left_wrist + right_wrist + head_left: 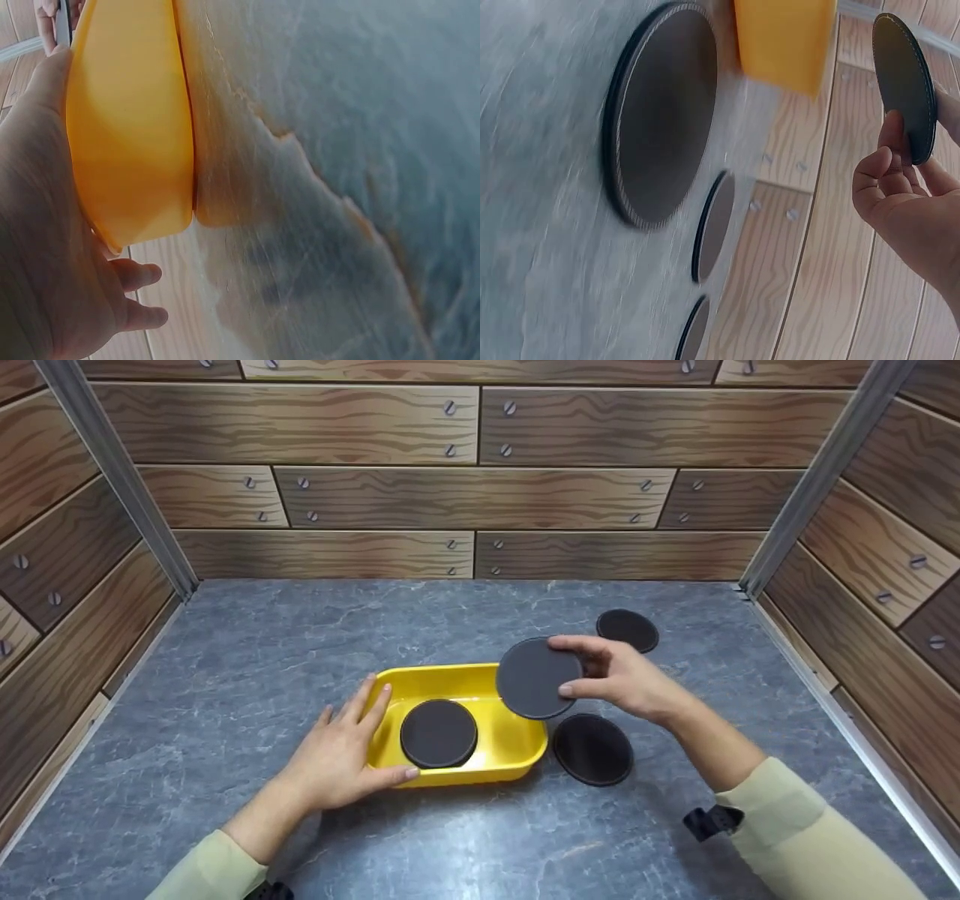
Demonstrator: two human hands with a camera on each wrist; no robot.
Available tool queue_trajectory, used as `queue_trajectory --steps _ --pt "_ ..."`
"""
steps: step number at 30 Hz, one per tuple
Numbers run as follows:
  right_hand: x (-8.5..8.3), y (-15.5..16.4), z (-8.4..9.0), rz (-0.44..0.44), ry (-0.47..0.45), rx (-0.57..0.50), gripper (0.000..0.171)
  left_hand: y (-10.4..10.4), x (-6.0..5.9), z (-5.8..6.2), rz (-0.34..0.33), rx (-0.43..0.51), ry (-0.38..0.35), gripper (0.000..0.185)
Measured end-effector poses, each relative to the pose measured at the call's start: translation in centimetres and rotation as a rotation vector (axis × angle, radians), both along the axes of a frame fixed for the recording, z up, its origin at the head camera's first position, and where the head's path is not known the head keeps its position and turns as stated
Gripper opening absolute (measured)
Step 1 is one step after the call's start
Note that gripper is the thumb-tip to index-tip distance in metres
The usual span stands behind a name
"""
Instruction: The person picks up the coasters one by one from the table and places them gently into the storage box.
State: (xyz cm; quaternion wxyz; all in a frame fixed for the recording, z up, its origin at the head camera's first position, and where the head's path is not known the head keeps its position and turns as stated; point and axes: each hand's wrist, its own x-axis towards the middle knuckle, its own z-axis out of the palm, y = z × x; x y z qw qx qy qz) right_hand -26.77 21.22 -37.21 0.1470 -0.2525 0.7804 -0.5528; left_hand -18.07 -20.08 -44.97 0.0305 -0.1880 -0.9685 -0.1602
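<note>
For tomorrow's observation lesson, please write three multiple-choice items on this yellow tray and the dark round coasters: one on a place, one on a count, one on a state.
1. Where does the coaster in the tray lie?
A. Near the tray's left end
B. On the wall
C. Under the tray

2. How many coasters lie on the table outside the yellow tray, as the head view shows?
A. None
B. Two
C. Five

3. What is the right hand doing?
A. Resting flat on the table
B. Pinching the held coaster above the tray
C. Gripping the tray

Key: 1 A, it lies on the tray floor by the left hand; 2 B, the near coaster and the far coaster; 3 B, fingers and thumb hold its edge.
</note>
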Motion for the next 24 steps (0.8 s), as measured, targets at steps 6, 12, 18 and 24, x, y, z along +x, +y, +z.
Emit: queue_trajectory --steps 6,12,18,24 --pt "0.1 -2.6 -0.7 0.055 0.026 0.005 0.068 0.0 0.0 0.0 -0.002 0.001 0.002 0.125" --pt "0.2 -5.0 -1.5 0.074 0.105 0.08 0.066 0.0 0.1 0.0 0.0 -0.001 0.004 0.125" --pt "0.6 -6.9 -2.2 0.105 0.114 0.103 0.065 0.0 0.1 0.0 0.0 0.0 0.003 0.125" --pt "0.7 -8.7 -3.1 0.139 0.085 0.113 0.065 0.1 0.1 0.0 0.003 0.003 -0.008 0.124"
